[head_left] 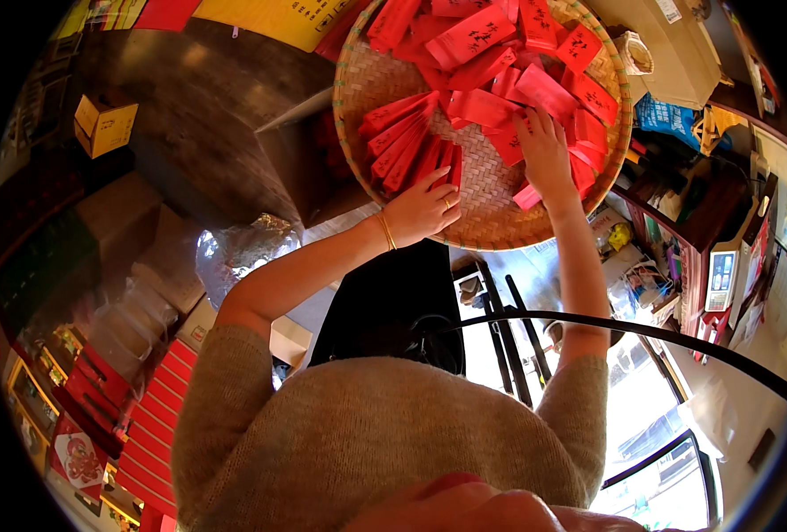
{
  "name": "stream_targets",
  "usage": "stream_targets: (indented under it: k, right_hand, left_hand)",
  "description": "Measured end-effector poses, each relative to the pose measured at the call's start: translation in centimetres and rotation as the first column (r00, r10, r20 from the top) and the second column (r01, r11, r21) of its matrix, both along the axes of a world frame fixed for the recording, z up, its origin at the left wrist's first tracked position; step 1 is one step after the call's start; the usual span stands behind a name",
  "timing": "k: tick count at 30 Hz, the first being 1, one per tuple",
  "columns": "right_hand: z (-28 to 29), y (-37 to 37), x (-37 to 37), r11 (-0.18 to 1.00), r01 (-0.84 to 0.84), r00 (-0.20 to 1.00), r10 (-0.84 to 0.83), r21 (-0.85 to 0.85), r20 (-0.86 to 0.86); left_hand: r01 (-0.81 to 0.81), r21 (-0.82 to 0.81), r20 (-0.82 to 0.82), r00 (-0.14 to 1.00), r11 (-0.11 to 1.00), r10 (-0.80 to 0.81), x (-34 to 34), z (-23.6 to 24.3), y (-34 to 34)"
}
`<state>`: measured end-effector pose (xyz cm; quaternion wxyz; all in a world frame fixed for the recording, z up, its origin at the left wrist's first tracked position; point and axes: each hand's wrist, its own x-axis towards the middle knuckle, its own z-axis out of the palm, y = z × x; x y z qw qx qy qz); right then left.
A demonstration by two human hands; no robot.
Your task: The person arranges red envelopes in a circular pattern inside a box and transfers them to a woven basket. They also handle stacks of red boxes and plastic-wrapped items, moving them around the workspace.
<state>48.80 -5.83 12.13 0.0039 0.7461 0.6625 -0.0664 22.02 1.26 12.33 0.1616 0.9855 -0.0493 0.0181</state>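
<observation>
A round woven bamboo tray [486, 208] holds many small red packets with dark lettering. On its left side, a row of red packets [402, 142] lies overlapped like a fan. My left hand [424, 208] is at the near end of this row, index finger stretched out along the packets and the other fingers slightly bent. My right hand [544, 151] reaches over the loose packets at the right, its fingers stretched out and touching a red packet [507, 144]. Neither hand visibly grips a packet. Loose red packets [473, 43] lie heaped across the tray's far side.
An open cardboard box [291, 164] stands left of the tray, and another carton [668, 53] is at its far right. A small yellow box [105, 126] sits on the dark wooden surface [189, 97]. Clear plastic wrap [247, 253] lies below the open box. A black cable [642, 332] crosses my right arm.
</observation>
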Motion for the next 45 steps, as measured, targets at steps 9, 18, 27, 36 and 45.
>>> stream_targets:
  k: [9,18,27,36,45]
  right_hand:
    - [6.4,0.4,-2.8,0.98,0.145,0.902,-0.074,0.137,-0.425]
    - [-1.7,-4.4,-10.2,0.759,0.371,0.305,-0.644,-0.535,-0.702]
    - [-1.3,-7.0,-10.2,0.782,0.604,0.438,-0.487,-0.153,-0.755]
    - [-1.9,-10.3,-3.5,0.716,0.672,0.735,-0.676,0.187,-0.055]
    - [1.0,-6.9,-8.1,0.753,0.611,0.741,-0.437,0.243,-0.51]
  left_hand:
    - [-0.086,-0.089,0.015,0.996,0.992,0.088,-1.2,0.3,0.5]
    - [-0.167,-0.249,-0.034,0.986,0.954,0.164,-2.0,0.2,1.2]
    - [-0.002,-0.195,-0.109,0.994,0.981,-0.02,-1.3,-0.5,1.2]
    - [-0.047,-0.129,-0.073,0.997,0.991,0.038,-1.0,-0.7,0.5]
    - [-0.064,-0.171,-0.058,0.997,0.983,0.055,-1.6,-1.3,1.0]
